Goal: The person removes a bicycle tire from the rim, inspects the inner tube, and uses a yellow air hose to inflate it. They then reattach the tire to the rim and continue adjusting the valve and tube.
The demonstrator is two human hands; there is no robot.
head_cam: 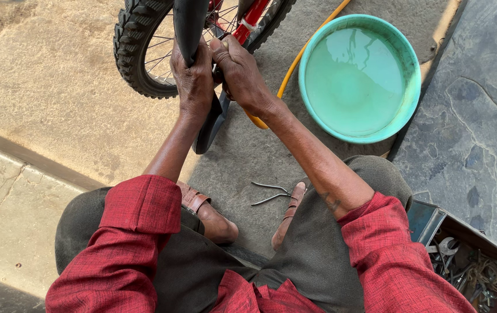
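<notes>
A black rubber inner tube [189, 23] comes down from the top of the view, and its lower end [211, 124] hangs below my hands. My left hand [193, 78] is wrapped round the tube. My right hand [238, 69] grips it just beside the left, thumb pressed on the rubber. Behind the hands stands a small bicycle wheel [135, 52] with a knobby black tyre, spokes and a red frame part. I am squatting, with red sleeves and brown sandals.
A turquoise basin [360, 78] of water sits on the ground to the right, with a yellow hose [295, 61] running past it. Metal pliers [269, 194] lie between my feet. An open toolbox [468, 264] holds several tools at lower right.
</notes>
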